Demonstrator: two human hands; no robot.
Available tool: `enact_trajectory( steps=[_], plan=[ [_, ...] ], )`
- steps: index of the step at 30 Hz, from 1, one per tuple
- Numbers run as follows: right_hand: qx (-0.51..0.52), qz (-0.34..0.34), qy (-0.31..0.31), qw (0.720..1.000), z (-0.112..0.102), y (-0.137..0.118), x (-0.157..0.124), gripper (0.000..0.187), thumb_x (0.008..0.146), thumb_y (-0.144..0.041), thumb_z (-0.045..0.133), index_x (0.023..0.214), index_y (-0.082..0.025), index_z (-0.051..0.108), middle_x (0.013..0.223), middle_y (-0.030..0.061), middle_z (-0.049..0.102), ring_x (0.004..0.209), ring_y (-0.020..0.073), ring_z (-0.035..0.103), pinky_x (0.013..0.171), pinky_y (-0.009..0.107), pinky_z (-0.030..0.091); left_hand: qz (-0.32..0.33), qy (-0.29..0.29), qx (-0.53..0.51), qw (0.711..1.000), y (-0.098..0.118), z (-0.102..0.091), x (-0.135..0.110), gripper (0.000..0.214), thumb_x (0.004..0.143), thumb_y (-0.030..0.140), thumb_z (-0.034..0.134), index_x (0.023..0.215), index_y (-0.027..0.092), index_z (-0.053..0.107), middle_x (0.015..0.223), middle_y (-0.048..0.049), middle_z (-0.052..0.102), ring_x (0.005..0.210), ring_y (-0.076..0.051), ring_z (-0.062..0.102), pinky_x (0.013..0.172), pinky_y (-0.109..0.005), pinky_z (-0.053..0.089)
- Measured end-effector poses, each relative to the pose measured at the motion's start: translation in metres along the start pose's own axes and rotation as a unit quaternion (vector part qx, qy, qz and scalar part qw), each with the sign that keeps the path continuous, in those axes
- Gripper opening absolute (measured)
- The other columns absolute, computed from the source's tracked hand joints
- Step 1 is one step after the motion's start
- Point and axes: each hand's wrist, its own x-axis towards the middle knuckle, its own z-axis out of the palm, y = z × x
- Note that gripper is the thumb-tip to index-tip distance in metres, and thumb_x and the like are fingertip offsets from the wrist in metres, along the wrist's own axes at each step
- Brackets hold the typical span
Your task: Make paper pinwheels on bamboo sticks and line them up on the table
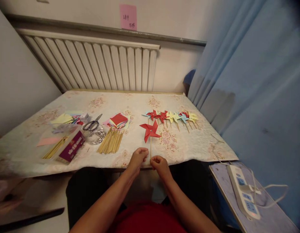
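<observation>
Lower centre, at the table (pixel 188 145) edge, bare surface surrounded the red pinwheel (pixel 150 130). Left hand (pixel 137 157) and right hand (pixel 160 163), curled, pinched its stick.

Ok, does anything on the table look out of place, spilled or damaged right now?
Nothing stands out. The red pinwheel is held upright by its stick in the left hand and right hand, blades intact. The finished pinwheels lie in an overlapping row behind it; the loose sticks and scissors lie tidily to the left.
</observation>
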Motion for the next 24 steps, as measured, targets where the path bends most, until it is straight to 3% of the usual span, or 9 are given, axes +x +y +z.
enact_trajectory(
  steps=[9,24],
  plan=[
    [-0.047,0.012,-0.012,0.999,0.009,0.007,-0.004,0.011,0.063,-0.028,0.058,0.066,-0.018,0.059,0.051,-0.0057,0.051,0.047,0.0095,0.043,0.050,0.024,0.032,0.089,0.063,0.009,0.994,0.019,-0.017,0.004,0.029,0.062,0.037,0.068,0.079,0.015,0.060,0.064,0.0038,0.053,0.057,-0.009,0.044,0.058,-0.024,0.035],
    [-0.083,0.015,-0.033,0.996,0.017,0.006,-0.010,0.011,0.061,-0.030,0.057,0.065,-0.019,0.057,0.051,-0.0056,0.049,0.047,0.0103,0.043,0.050,0.024,0.033,0.091,0.090,0.009,0.992,0.016,-0.020,0.008,0.022,0.069,0.036,0.063,0.065,0.018,0.051,0.057,0.0050,0.048,0.052,-0.008,0.041,0.054,-0.023,0.033]
  ],
)
